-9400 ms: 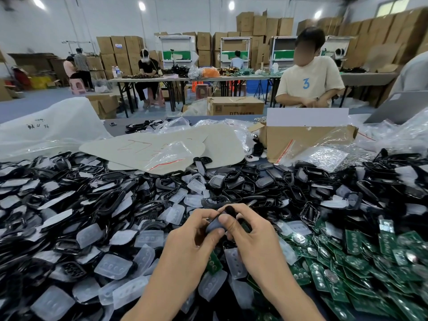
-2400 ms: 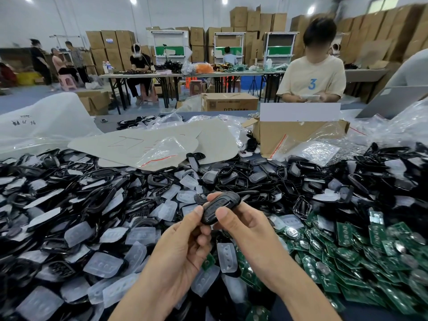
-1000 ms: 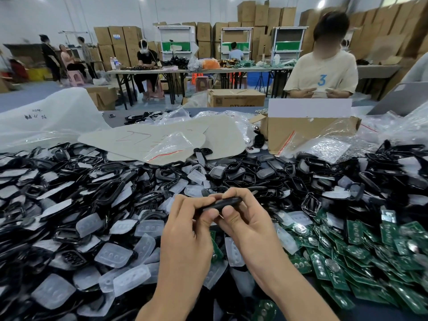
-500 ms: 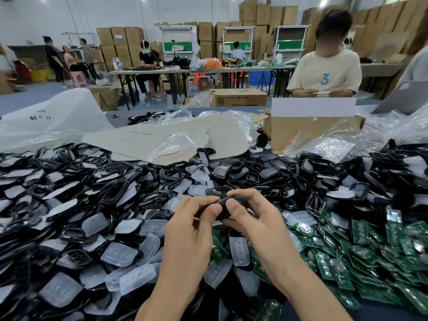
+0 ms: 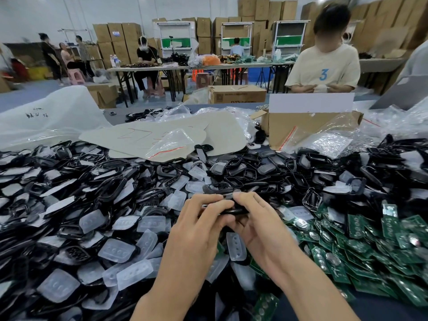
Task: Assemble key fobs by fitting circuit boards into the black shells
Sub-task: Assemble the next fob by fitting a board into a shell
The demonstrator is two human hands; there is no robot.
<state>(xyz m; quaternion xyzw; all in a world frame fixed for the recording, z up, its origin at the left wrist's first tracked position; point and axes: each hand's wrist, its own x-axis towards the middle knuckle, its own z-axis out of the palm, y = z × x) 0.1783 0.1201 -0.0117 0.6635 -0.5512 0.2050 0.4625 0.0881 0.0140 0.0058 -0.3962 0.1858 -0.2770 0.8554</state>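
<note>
A warehouse desk (image 5: 393, 309) lies heaped with black plastic shells (image 5: 111, 188), translucent button pads (image 5: 118, 250) and green circuit boards (image 5: 361, 246). Just above the heap, the left hand (image 5: 196, 230) and right hand (image 5: 259, 230) pinch one glossy black fob shell (image 5: 234, 211), fingers (image 5: 245, 198) curled round it.

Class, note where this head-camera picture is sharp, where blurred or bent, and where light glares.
Head view: sharpest in the middle, where left hand and right hand grip the black key fob; stacked cardboard boxes at upper right smear with blur and lean from lens distortion; green circuit boards soften toward the right edge; the clear plastic bag glints under overhead light.
</note>
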